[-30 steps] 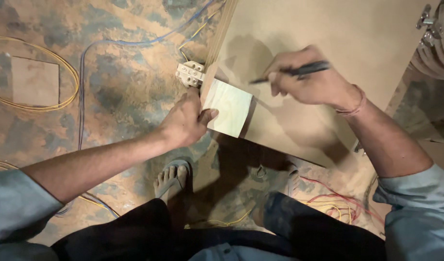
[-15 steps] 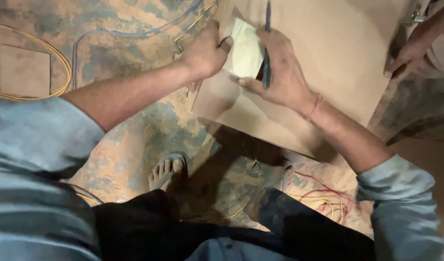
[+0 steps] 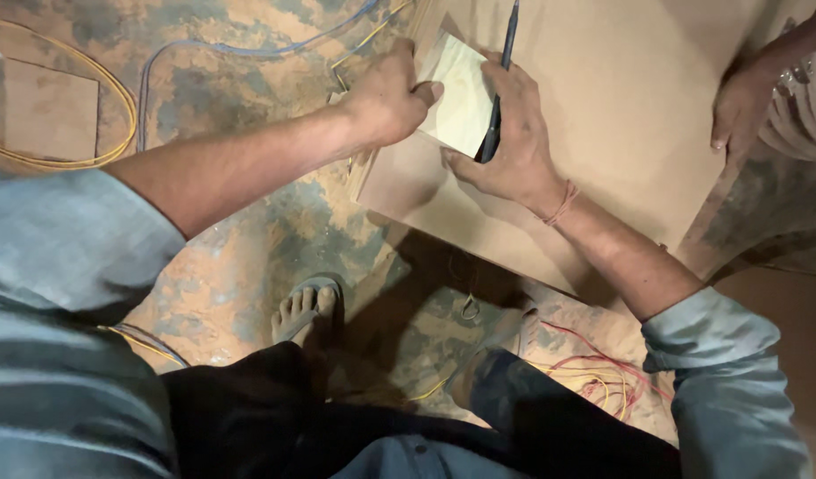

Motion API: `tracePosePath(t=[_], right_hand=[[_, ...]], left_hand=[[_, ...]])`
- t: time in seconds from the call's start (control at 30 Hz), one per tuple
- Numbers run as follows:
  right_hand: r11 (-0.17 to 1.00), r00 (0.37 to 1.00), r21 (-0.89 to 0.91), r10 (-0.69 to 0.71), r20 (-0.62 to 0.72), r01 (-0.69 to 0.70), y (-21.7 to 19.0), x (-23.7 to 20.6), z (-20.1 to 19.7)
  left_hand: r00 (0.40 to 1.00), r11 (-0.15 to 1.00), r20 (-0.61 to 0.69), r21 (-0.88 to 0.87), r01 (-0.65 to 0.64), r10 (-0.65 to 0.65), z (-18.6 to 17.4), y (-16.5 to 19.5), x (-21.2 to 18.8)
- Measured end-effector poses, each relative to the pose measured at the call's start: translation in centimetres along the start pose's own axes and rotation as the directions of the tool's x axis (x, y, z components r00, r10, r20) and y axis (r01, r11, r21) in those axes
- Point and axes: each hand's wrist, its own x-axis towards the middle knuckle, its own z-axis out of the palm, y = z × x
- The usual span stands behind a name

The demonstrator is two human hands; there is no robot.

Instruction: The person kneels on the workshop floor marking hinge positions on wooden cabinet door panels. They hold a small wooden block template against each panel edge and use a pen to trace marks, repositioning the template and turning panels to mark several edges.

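Left hand pinches pale card at its edge; right hand presses it onto board, gripping pen | card between both hands; likely light, stiff; best held by edges

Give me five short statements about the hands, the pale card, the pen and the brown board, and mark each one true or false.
1. The right hand holds a dark pen against the pale card. True.
2. The left hand lies flat on the floor. False: it grips the card's left edge on the brown board.
3. Another person's hand rests at the board's right edge. True.
4. The card is bright red. False: it is pale yellowish.
5. A foot in a sandal stands on the floor below the board. True.
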Motion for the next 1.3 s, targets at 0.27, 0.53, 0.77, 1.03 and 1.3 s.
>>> tracePosePath(t=[0.27,0.53,0.77,1.03,1.3], right_hand=[[0.999,0.999,-0.051,-0.006,-0.044,0.003,-0.1,0.2,0.3],[1.000,1.000,0.010,-0.011,0.029,0.010,-0.4,0.8,-1.0],[0.814,0.964,0.516,0.230,0.134,-0.266,2.4,3.5,-8.7],[0.743,0.907,0.537,0.234,0.350,-0.399,4.3,10.2,-6.7],[0.778,0.851,0.413,0.285,0.441,-0.474,3.2,13.6,-7.9]], left_hand=[[1.000,0.999,-0.004,-0.052,0.013,-0.013,0.6,-0.5,-0.1],[0.999,0.996,0.008,-0.078,0.036,-0.036,1.1,-1.4,-0.1],[1.000,0.996,0.008,-0.084,-0.004,0.005,1.0,-1.2,-0.1],[1.000,0.994,0.023,-0.107,-0.009,0.011,0.5,-0.4,-0.2],[0.999,0.985,0.016,-0.168,-0.041,0.044,0.4,-0.2,0.1]])
